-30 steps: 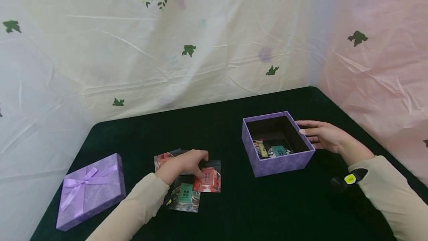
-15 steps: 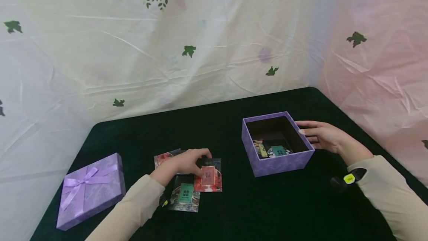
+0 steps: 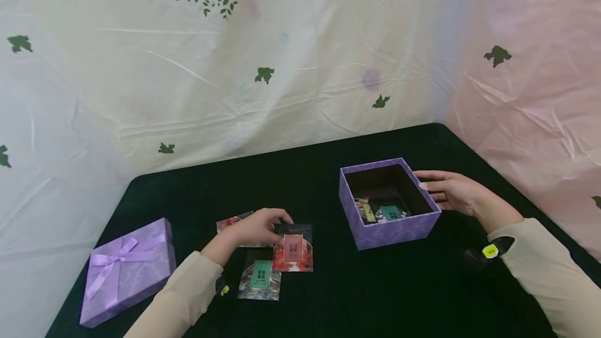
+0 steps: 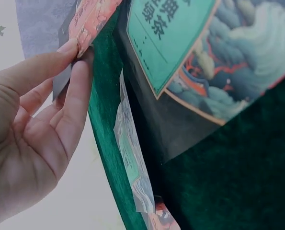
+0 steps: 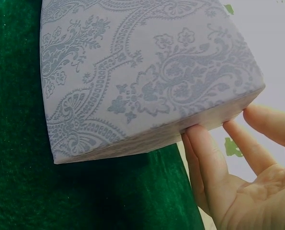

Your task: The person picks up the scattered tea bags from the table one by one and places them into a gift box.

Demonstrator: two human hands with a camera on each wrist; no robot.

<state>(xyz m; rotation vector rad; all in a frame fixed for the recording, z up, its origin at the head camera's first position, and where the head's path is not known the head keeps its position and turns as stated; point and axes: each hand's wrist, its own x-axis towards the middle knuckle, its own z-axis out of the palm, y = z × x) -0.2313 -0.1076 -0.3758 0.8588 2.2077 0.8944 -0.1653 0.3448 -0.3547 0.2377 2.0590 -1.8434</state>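
Observation:
In the head view my left hand (image 3: 255,229) pinches a red-labelled tea packet (image 3: 293,257) between thumb and fingers. The left wrist view shows the thumb on the front of this packet (image 4: 96,21) and fingertips behind it. Just below it a green-labelled tea packet (image 3: 260,281) lies on the table. Another reddish packet (image 3: 229,222) is partly hidden behind the left hand. On the right stands a lidless purple gift box (image 3: 394,234), holding a green-labelled packet (image 3: 391,213) and a yellow-labelled one (image 3: 368,210). The fingertips of my right hand (image 3: 462,193) touch its right side, fingers nearly straight.
The box's purple lid (image 3: 145,265), tied with a ribbon bow (image 3: 123,257), lies at the left of the table. Dark green cloth (image 3: 328,312) covers the tabletop. A leaf-patterned curtain (image 3: 300,113) hangs close behind it.
The left hand has drawn the red-labelled packet slightly right, so more of the green-labelled packet shows. The right hand stays at the box, which has not moved.

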